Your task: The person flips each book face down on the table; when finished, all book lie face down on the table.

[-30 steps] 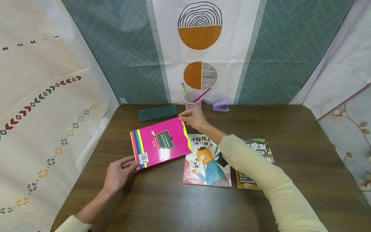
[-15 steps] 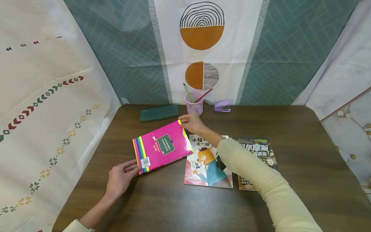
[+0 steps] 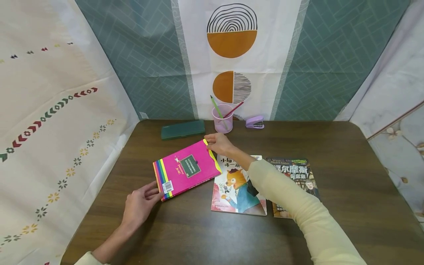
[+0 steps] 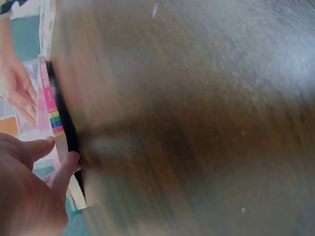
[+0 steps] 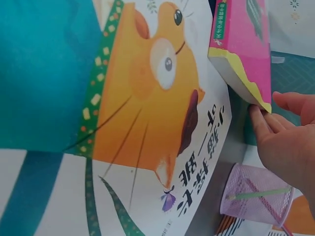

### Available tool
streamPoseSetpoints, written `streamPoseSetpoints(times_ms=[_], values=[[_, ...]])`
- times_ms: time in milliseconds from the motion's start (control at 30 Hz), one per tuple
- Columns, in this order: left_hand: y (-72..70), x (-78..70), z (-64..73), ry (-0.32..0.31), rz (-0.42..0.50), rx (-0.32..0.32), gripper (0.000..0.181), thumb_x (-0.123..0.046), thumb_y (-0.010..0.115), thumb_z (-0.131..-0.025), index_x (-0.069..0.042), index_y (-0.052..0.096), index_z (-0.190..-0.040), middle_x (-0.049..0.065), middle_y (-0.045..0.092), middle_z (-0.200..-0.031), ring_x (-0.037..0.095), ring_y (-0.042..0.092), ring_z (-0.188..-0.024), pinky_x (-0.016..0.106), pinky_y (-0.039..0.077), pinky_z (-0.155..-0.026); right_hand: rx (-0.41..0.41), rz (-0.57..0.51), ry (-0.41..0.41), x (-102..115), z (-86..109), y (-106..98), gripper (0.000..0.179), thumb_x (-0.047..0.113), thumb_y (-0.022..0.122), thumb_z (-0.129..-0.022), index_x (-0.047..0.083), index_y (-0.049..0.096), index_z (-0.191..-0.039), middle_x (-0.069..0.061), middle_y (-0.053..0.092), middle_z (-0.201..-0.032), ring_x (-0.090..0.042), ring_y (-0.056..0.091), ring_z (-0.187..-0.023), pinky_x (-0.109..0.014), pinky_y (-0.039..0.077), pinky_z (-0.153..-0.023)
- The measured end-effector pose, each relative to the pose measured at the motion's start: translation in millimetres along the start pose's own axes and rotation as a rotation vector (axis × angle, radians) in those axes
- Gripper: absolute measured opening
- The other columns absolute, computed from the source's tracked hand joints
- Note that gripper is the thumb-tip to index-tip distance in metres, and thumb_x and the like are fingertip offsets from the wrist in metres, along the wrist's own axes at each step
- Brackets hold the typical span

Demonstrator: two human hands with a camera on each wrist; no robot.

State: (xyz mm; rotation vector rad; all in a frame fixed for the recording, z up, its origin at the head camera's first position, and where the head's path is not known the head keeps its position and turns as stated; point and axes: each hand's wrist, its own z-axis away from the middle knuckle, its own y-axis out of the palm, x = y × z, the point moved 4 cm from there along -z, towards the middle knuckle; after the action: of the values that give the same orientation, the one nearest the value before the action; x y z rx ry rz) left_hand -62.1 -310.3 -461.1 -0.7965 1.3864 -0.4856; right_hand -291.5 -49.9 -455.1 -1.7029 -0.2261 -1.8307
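A bright pink book (image 3: 181, 170) with rainbow stripes at its left end is held between both hands. My left hand (image 3: 140, 203) pinches its near left corner; in the left wrist view the thumb (image 4: 40, 149) lies on one side of the book's edge and the fingers on the other. At the far right corner, my right hand (image 3: 219, 142) grips the yellow-edged end, its thumb over the cover and fingers underneath in the right wrist view. The pink book's right end overlaps a picture book (image 3: 236, 191) with an orange cat, seen from the head.
A dark-covered book (image 3: 309, 176) lies right of the cat book, partly under the right sleeve (image 3: 291, 198). Along the back of the wooden table (image 3: 185, 235) are a green case (image 3: 183, 130), a pink mesh cup (image 3: 222, 123) with two pencils, and a purple stapler (image 3: 254, 122).
The pink book has come down slightly towards the person, and both hands have moved with it. The head view has shifted a little; the other books stay in place.
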Motion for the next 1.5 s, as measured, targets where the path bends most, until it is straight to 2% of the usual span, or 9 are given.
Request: streamPoseSetpoints(times_ms=[300, 500, 667, 800, 933, 1167, 1300, 1433, 1500], values=[[0.9, -5.7, 0.8, 0.061, -0.075, 0.03, 0.056, -0.017, 0.086, -0.092, 0.007, 0.066, -0.138, 0.02, 0.078, -0.113, 0.032, 0.078, -0.102, 0.046, 0.061, -0.087, 0.052, -0.011, 0.039, -9, 0.4, 6, 0.059, -0.006, 0.062, -0.103, -0.008, 0.041, -0.158, -0.022, 0.043, -0.163, -0.032, 0.041, -0.152, -0.04, 0.044, -0.117], [-1.7, -11.0, -1.7, 0.09, -0.135, 0.069, 0.052, -0.015, 0.087, -0.09, 0.009, 0.069, -0.132, 0.021, 0.078, -0.112, 0.031, 0.079, -0.099, 0.048, 0.062, -0.086, 0.088, 0.04, 0.028, -10, 2.3, 9, 0.067, -0.004, 0.065, -0.102, -0.007, 0.033, -0.162, -0.021, 0.035, -0.168, -0.031, 0.036, -0.155, -0.039, 0.04, -0.119], [-7.7, -16.2, -6.1, 0.112, -0.199, 0.141, 0.054, -0.018, 0.089, -0.088, 0.011, 0.07, -0.129, 0.023, 0.077, -0.112, 0.03, 0.08, -0.095, 0.053, 0.062, -0.087, 0.108, 0.129, 0.019, -8, 6.8, 9, 0.081, 0.004, 0.073, -0.1, -0.005, 0.025, -0.165, -0.019, 0.027, -0.172, -0.03, 0.03, -0.158, -0.039, 0.036, -0.122], [-18.6, -17.0, -17.5, 0.086, -0.266, 0.222, 0.061, -0.023, 0.089, -0.089, 0.014, 0.066, -0.132, 0.029, 0.073, -0.122, 0.037, 0.077, -0.104, 0.054, 0.061, -0.089, 0.114, 0.211, -0.009, -3, 12.5, 9, 0.096, 0.014, 0.081, -0.096, -0.005, 0.018, -0.167, -0.019, 0.022, -0.174, -0.033, 0.027, -0.159, -0.041, 0.032, -0.125], [-31.5, -15.5, -33.1, 0.063, -0.319, 0.329, 0.077, -0.03, 0.089, -0.089, 0.015, 0.056, -0.142, 0.034, 0.063, -0.137, 0.047, 0.066, -0.123, 0.058, 0.057, -0.096, 0.117, 0.271, -0.019, 2, 20.0, 9, 0.108, 0.023, 0.086, -0.092, -0.002, 0.014, -0.168, -0.018, 0.02, -0.175, -0.033, 0.026, -0.16, -0.045, 0.03, -0.126], [-41.3, -11.4, -56.4, 0.108, -0.338, 0.531, 0.112, -0.041, 0.089, -0.086, 0.014, 0.025, -0.16, 0.038, 0.032, -0.163, 0.057, 0.034, -0.148, 0.068, 0.04, -0.112, 0.112, 0.335, 0.01, 5, 36.0, 10, 0.118, 0.035, 0.089, -0.086, 0.006, 0.012, -0.171, -0.016, 0.022, -0.175, -0.035, 0.026, -0.159, -0.055, 0.032, -0.124], [-43.0, -9.2, -67.9, 0.15, -0.333, 0.542, 0.116, -0.042, 0.089, -0.086, 0.01, 0.02, -0.163, 0.037, 0.023, -0.167, 0.058, 0.026, -0.151, 0.07, 0.038, -0.114, 0.098, 0.379, 0.023, 2, 45.5, 9, 0.119, 0.038, 0.09, -0.085, 0.005, 0.014, -0.17, -0.017, 0.027, -0.173, -0.036, 0.03, -0.158, -0.054, 0.038, -0.121], [-42.6, -7.5, -77.9, 0.206, -0.335, 0.511, 0.115, -0.041, 0.09, -0.085, 0.005, 0.021, -0.166, 0.035, 0.018, -0.169, 0.058, 0.022, -0.153, 0.071, 0.036, -0.113, 0.093, 0.453, 0.039, -3, 55.1, 8, 0.12, 0.042, 0.09, -0.084, 0.002, 0.016, -0.169, -0.022, 0.045, -0.162, -0.035, 0.045, -0.149, -0.049, 0.045, -0.116], [-41.8, -6.5, -81.7, 0.221, -0.332, 0.511, 0.116, -0.04, 0.09, -0.085, 0.004, 0.02, -0.166, 0.034, 0.016, -0.17, 0.058, 0.02, -0.154, 0.072, 0.034, -0.114, 0.096, 0.462, 0.044, -6, 60.5, 7, 0.12, 0.043, 0.091, -0.084, 0.002, 0.017, -0.169, -0.023, 0.048, -0.159, -0.035, 0.047, -0.147, -0.049, 0.046, -0.115]])
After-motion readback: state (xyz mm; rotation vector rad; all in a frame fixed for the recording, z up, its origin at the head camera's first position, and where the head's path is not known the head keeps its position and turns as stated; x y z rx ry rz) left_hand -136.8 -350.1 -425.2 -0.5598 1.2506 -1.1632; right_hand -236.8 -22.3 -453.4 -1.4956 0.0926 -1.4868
